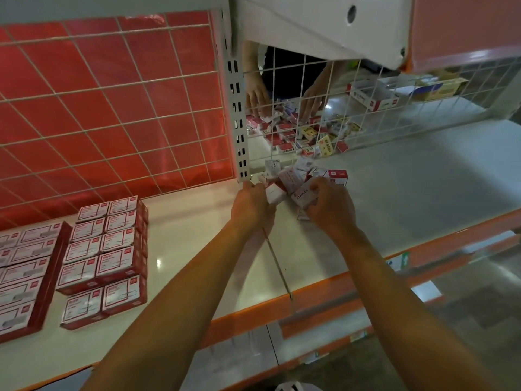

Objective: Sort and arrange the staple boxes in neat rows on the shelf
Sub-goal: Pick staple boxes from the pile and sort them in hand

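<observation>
While the neat rows (pixel 107 249) of red-and-white boxes sit squared up at the left of the shelf (pixel 423 179), the action is at the back, against the wire grid (pixel 112 108). Both hands are in the loose pile (pixel 304 173) of small staple boxes, heaped just beside the foot of the slotted upright (pixel 238 108).

The right hand (pixel 329 204) has its fingers curled round a STAPLES box (pixel 306 196), label up, probably so the print can be read before it is sorted. The left hand (pixel 252 204) is up against the pile's left edge, touching a small box (pixel 275 193). Whether it grips that box or only steadies the heap, I cannot tell. The two hands are close, with the jumble between them.

Behind the grid, a second person's hands (pixel 311 101) work a far pile (pixel 304 134) of mixed red and yellow boxes.

My read: early going here, picking same-kind boxes out of the heap. They lie at all angles, so they may slide when one is lifted.
</observation>
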Action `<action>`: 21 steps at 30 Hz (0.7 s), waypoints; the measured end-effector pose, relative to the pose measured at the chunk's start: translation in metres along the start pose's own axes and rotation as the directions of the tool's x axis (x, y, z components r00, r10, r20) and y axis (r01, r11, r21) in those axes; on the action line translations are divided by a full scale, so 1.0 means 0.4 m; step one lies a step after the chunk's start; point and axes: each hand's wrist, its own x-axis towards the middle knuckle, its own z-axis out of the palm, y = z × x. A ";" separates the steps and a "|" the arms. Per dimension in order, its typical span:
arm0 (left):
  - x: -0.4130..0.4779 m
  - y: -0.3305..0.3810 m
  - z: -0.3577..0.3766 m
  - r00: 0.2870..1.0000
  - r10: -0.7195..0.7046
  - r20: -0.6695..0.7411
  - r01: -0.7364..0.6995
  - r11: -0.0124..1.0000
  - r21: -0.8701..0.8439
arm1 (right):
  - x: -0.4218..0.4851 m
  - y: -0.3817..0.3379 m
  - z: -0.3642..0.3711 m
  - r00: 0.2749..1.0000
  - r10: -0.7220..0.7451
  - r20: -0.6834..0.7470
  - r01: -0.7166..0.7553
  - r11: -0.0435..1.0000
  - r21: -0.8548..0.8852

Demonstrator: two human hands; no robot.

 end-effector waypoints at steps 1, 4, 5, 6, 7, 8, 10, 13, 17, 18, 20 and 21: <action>0.000 -0.002 -0.001 1.000 -0.011 -0.001 0.011 1.000 -0.022 | 0.005 0.002 -0.002 1.000 -0.018 -0.021 0.017 0.999 -0.033; -0.006 -0.003 -0.007 1.000 -0.016 -0.007 0.015 0.996 -0.085 | 0.023 0.009 -0.002 0.995 -0.098 0.025 0.101 0.986 -0.135; -0.008 -0.003 -0.009 1.000 -0.016 -0.007 0.015 0.994 -0.111 | 0.028 0.010 -0.001 0.992 -0.111 0.061 0.119 0.981 -0.154; -0.011 -0.004 -0.011 1.000 -0.019 -0.003 0.019 0.990 -0.138 | 0.032 0.010 -0.002 0.990 -0.112 0.087 0.125 0.978 -0.168; -0.014 -0.005 -0.013 1.000 -0.021 0.001 0.020 0.985 -0.168 | 0.036 0.012 -0.002 0.989 -0.109 0.101 0.126 0.975 -0.183; -0.019 -0.007 -0.018 1.000 -0.020 0.005 0.020 0.979 -0.203 | 0.039 0.013 -0.002 0.988 -0.102 0.115 0.124 0.972 -0.200; -0.028 -0.012 -0.029 1.000 -0.015 0.013 0.018 0.955 -0.296 | 0.047 0.016 -0.001 0.986 -0.073 0.149 0.107 0.966 -0.235; -0.042 -0.028 -0.038 0.993 -0.057 0.101 0.102 0.842 -0.529 | 0.054 0.017 -0.002 0.988 -0.017 0.153 0.053 0.971 -0.235; -0.064 -0.052 -0.035 0.968 -0.176 0.180 0.252 0.652 -0.715 | 0.034 0.008 -0.009 0.992 -0.044 0.117 0.060 0.988 -0.139; -0.072 -0.059 -0.037 0.959 -0.210 0.189 0.280 0.612 -0.740 | 0.023 0.002 -0.012 0.992 -0.073 0.104 0.083 0.992 -0.096; -0.095 -0.069 -0.051 0.948 -0.241 0.205 0.304 0.506 -0.808 | 0.000 -0.013 -0.012 0.988 -0.136 0.073 0.136 0.991 0.000; -0.111 -0.072 -0.062 0.953 -0.232 0.195 0.284 0.461 -0.841 | -0.010 -0.022 -0.011 0.984 -0.161 0.071 0.158 0.986 0.048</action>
